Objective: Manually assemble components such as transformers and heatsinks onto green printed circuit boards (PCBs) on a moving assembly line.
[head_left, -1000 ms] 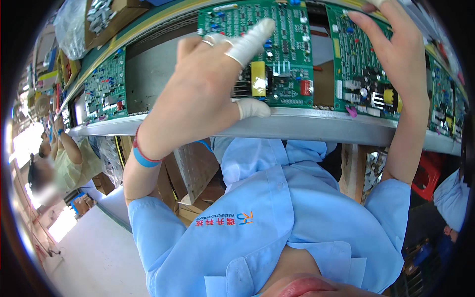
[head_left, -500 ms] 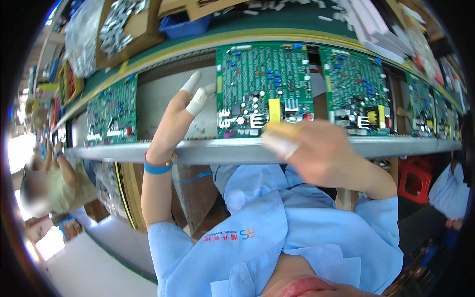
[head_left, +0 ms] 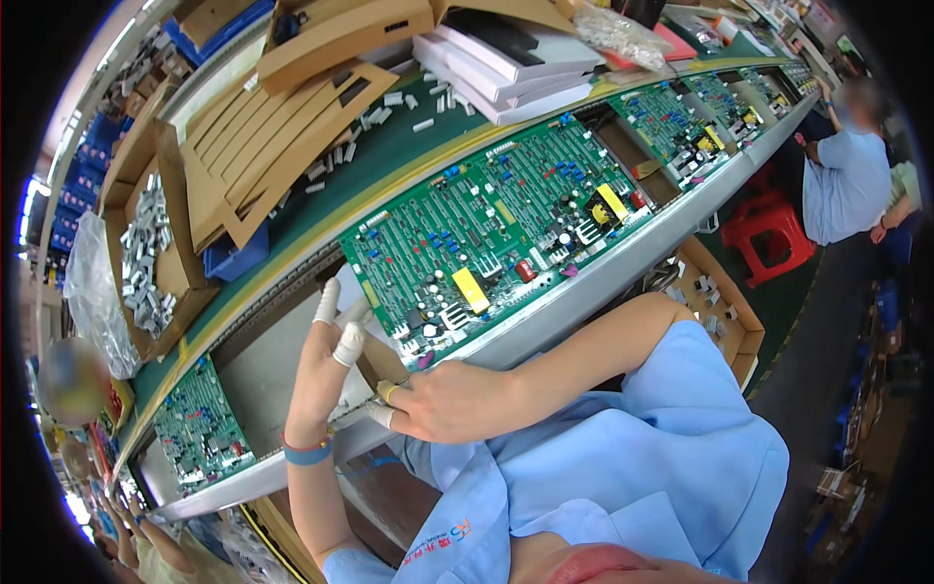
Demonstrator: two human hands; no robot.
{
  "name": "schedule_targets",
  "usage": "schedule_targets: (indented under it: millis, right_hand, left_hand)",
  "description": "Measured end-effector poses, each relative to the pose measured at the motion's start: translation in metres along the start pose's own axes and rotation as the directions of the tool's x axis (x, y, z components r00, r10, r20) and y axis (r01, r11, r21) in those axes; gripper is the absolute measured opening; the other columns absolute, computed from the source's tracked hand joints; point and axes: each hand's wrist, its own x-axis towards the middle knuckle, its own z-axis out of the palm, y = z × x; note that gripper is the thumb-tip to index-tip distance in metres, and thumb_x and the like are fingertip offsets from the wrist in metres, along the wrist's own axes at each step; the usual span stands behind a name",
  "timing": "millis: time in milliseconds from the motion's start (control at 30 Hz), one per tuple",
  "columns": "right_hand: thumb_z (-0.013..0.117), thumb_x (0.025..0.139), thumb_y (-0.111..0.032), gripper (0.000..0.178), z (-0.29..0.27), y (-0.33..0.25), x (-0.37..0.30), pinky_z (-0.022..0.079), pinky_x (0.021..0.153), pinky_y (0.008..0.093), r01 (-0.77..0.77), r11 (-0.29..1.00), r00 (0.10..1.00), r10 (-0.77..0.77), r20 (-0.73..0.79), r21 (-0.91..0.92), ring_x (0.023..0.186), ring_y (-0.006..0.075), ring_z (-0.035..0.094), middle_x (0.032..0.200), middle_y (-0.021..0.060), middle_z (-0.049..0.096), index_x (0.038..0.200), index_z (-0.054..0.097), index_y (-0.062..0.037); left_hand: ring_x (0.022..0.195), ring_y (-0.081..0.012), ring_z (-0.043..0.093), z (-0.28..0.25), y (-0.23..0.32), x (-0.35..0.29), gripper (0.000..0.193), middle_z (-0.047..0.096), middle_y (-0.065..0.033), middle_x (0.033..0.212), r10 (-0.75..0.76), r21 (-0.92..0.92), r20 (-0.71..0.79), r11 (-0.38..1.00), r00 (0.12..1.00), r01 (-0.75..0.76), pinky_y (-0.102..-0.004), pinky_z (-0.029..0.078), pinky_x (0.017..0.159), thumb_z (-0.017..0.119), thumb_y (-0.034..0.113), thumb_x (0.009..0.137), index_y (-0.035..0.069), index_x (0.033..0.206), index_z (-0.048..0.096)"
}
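Near the frame's centre we see a green circuit board (head_left: 428, 263) beside a second board (head_left: 559, 185). Our left hand (head_left: 326, 360), fingers spread, is just off its left edge; our right hand (head_left: 452, 399) curls at the metal rail (head_left: 574, 300), whether pinching anything we cannot tell.

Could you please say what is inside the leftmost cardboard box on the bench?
The cardboard box holds heaped small silvery pieces, hiding whatever lies beneath them.
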Motion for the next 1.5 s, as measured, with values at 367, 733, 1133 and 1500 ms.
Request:
schedule_targets:
  millis: [367,733,1133,1500]
  right_hand:
    - [0.055,0.083,-0.015,0.028,-0.029,0.019,-0.048,0.049,0.047,0.0304,-0.335,0.938,0.937,0.342,0.069,-0.089,0.062,0.0206,0.064,0.077,0.0099,0.061,0.103,0.059,0.0048]
    - [0.052,0.083,-0.015,0.038,-0.045,0.035,-0.09,0.048,0.043,0.0277,-0.347,0.913,0.921,0.374,0.104,-0.213,0.062,0.0159,0.065,0.082,0.0062,0.063,0.118,0.06,-0.0005]
    - [0.055,0.081,-0.017,0.036,-0.076,0.052,-0.13,0.048,0.046,0.0294,-0.426,0.82,0.872,0.485,0.068,-0.383,0.061,0.0174,0.064,0.082,0.0059,0.063,0.113,0.062,-0.0018]
    - [0.047,0.086,-0.006,0.046,-0.092,0.057,-0.172,0.052,0.059,0.045,-0.603,0.615,0.586,0.774,0.241,-0.508,0.077,0.0306,0.067,0.098,0.0129,0.066,0.132,0.049,-0.0102]
  left_hand:
    - [0.136,-0.0287,0.036,0.035,0.021,0.05,0.091,0.036,-0.0264,0.146,-0.067,-0.035,0.237,0.996,0.969,0.078,-0.0365,0.029,0.111,0.058,0.035,0.095,-0.01,0.147,-0.002]
    - [0.138,-0.0294,0.034,0.063,0.035,0.078,0.093,0.028,-0.0266,0.15,-0.093,-0.038,0.321,0.993,0.943,0.11,-0.0365,0.027,0.112,0.059,0.035,0.095,-0.009,0.147,-0.004]
    - [0.132,-0.0307,0.041,0.097,0.026,0.124,0.089,0.036,-0.0279,0.145,-0.015,-0.031,0.36,0.999,0.933,0.028,-0.0372,0.036,0.107,0.062,0.033,0.093,-0.005,0.149,0.005]
    - [0.108,-0.0292,0.06,0.095,-0.004,0.112,0.074,0.062,-0.0215,0.118,0.061,0.11,0.316,0.989,0.947,-0.1,-0.0372,0.047,0.094,0.067,0.043,0.086,-0.005,0.136,0.042]
